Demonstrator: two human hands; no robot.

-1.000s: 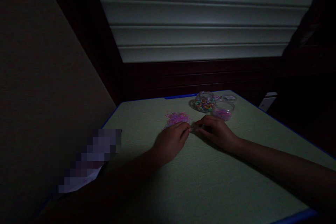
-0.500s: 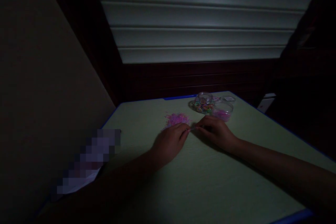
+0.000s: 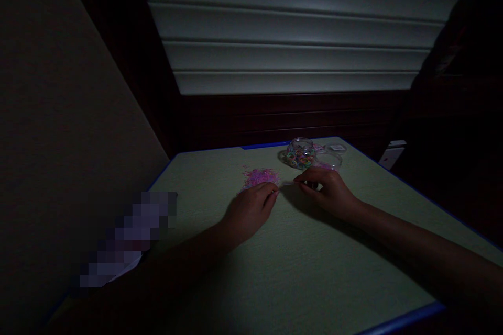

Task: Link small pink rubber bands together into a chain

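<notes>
My right hand [image 3: 330, 188] pinches one end of a thin pale strip [image 3: 288, 183] between thumb and finger. The strip points toward my left hand [image 3: 251, 213], whose thumb and finger are pressed together; what they hold, if anything, is too small to make out. Just behind my left fingers lies a loose pile of thin pink and purple bands [image 3: 261, 177]. Beyond my right hand stands a clear open tub [image 3: 334, 159] with pink contents, partly hidden by that hand.
A clear round jar of colourful rings [image 3: 301, 156] stands at the back of the pale green table [image 3: 298, 261]. Near it lies a clear lid [image 3: 337, 148]. A blurred-out item [image 3: 133, 235] rests at the left edge by the wall. The room is dim.
My hands have drawn slightly apart, with the right raised a little. The strip, earlier stretched between both sets of fingertips, now shows at the right fingers. The view has shifted slightly.
</notes>
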